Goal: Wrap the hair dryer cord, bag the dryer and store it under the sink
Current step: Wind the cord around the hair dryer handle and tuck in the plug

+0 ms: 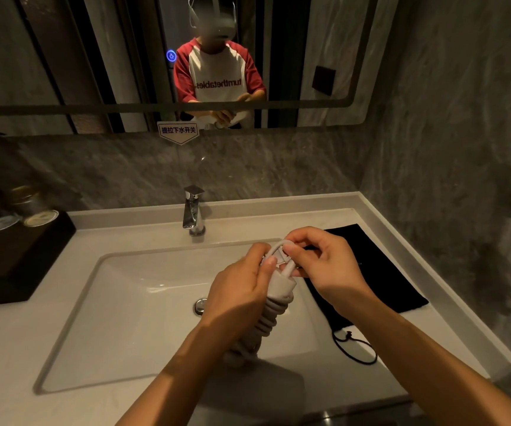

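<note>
A pale grey hair dryer [280, 287] is held upright over the sink basin [143, 302], its cord [268, 318] coiled in several turns around the handle. My left hand [238, 290] grips the dryer's upper body. My right hand [318, 259] pinches the loose cord end and plug at the top, beside the left thumb. A black drawstring bag [370, 278] lies flat on the counter to the right of the basin, its cord loop [355, 348] trailing toward the front edge. The dryer's head is hidden behind my hands.
A chrome faucet [193, 210] stands behind the basin, and a drain plug [200, 305] sits in its bottom. A dark wooden tray [17, 259] with glass jars occupies the left counter. A mirror [186, 56] covers the wall above; a marble wall closes the right side.
</note>
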